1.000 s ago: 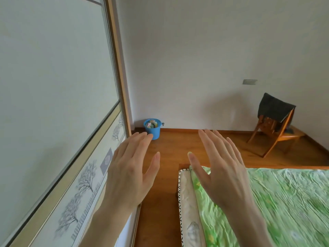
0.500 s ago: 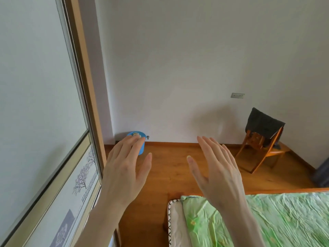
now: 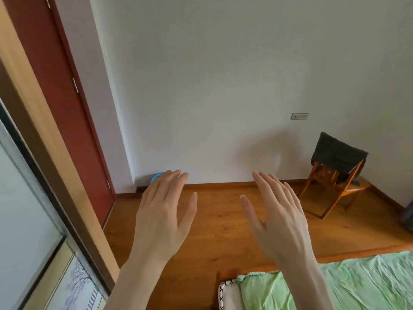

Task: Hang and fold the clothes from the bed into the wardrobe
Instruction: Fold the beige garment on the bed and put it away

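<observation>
The bed [image 3: 362, 278] fills the 5 o'clock corner under a crumpled green sheet [image 3: 335, 285]; no clothes for hanging show on the visible part. Clothes would likely be light, soft and floppy (best taken at shoulders or waistband). The wardrobe [image 3: 33, 175], with its sliding panel, runs along 9 o'clock. A dark garment [image 3: 337, 156] drapes limp over a wooden chair [image 3: 330, 189] at 2 o'clock. The left hand [image 3: 163, 218] and right hand [image 3: 279, 218] hover flat, fingers straight, holding nothing.
</observation>
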Tool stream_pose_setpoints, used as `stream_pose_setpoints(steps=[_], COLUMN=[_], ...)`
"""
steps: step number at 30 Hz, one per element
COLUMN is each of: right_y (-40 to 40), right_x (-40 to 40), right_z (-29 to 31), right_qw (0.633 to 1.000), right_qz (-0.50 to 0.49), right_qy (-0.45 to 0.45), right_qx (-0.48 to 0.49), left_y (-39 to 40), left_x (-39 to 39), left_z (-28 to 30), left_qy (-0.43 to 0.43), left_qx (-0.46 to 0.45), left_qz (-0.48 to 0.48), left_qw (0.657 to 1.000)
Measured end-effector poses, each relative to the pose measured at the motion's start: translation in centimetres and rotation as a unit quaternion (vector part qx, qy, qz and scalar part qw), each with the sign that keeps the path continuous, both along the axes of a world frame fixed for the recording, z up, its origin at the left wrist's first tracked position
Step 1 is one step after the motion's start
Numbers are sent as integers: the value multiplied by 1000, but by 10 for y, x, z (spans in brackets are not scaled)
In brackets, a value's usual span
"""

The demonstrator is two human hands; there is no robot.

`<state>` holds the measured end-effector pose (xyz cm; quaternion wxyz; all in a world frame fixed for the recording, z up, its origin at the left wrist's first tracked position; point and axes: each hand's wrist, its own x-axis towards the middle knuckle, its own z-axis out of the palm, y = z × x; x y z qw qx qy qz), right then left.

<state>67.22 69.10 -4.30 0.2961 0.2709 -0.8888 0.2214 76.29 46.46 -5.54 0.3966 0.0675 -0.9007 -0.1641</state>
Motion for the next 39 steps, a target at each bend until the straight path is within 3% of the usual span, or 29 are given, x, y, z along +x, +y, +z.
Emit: stream_pose_setpoints(steps=[14,23,33,39], right_y=[-52,-49,-40,-39], right_x=[-232,-335,-456,-551], right_z=[-26,-47,-61,-42], right_qw=[994,979,944,912], right_qz=[-95,-184,-321,-405], right_qy=[-26,-61,-72,-56], right_qx=[-54,-58,-23,-35], left_y=[-64,-66,-43,-30], left_x=[-264,-407,-612,-751], left_z=[2,-15,-45,-34], left_qy=[-38,-46,-65,-46], left_qx=[-39,-39,-32,-35], left_qz=[-91,-176,-307,-390], left_qw=[994,983,949,919])
